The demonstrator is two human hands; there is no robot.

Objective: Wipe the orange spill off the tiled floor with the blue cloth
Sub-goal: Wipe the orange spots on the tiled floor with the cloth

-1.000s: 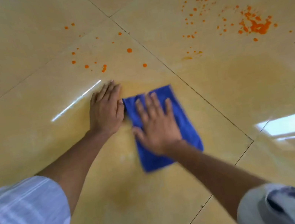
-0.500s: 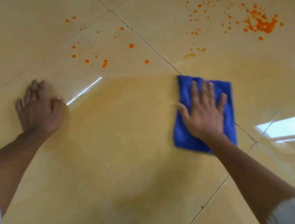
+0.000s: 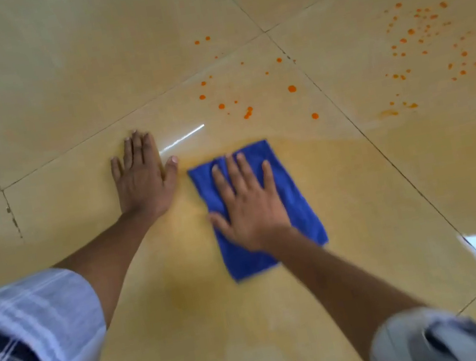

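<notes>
Spreading across the frame, the tiled floor [image 3: 57, 84] carries a faint orange smear near the folded cloth [image 3: 292, 190] lying flat at centre. Right hand [image 3: 250, 206] presses it with straight fingers; left hand [image 3: 142, 180] rests flat just beside. Orange drops [image 3: 291, 88] dot the tiles beyond.
</notes>
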